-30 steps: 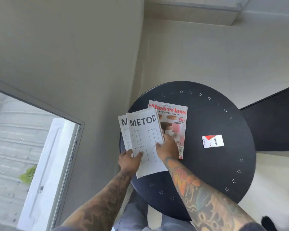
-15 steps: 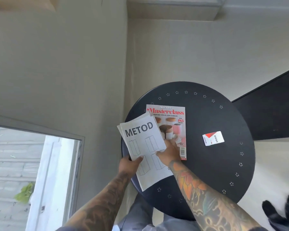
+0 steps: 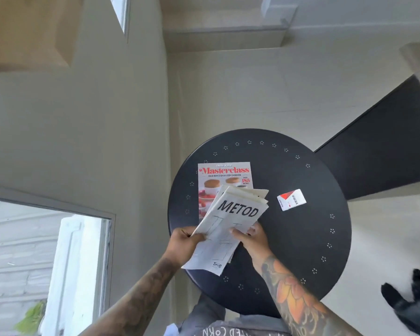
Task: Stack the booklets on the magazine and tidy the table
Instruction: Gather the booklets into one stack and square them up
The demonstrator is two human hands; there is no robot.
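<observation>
A stack of white "METOD" booklets [image 3: 230, 221] is held above the round black table [image 3: 301, 238], tilted to the right, its far end over the lower part of the magazine. My left hand [image 3: 183, 243] pinches the stack's left edge. My right hand [image 3: 252, 238] grips its right edge, thumb on top. The "Masterclass" magazine [image 3: 222, 177] lies flat on the table's left side, its lower half hidden by the booklets.
A small white and red card [image 3: 292, 199] lies on the table right of the booklets. A wall stands close on the left with a window [image 3: 46, 263]. A dark panel [image 3: 386, 146] is at the right. A black animal [image 3: 412, 306] is on the floor, lower right.
The two fanned booklets have been squared into one stack, rotated clockwise and carried right, over the magazine. Both hands kept hold. The camera view shifted.
</observation>
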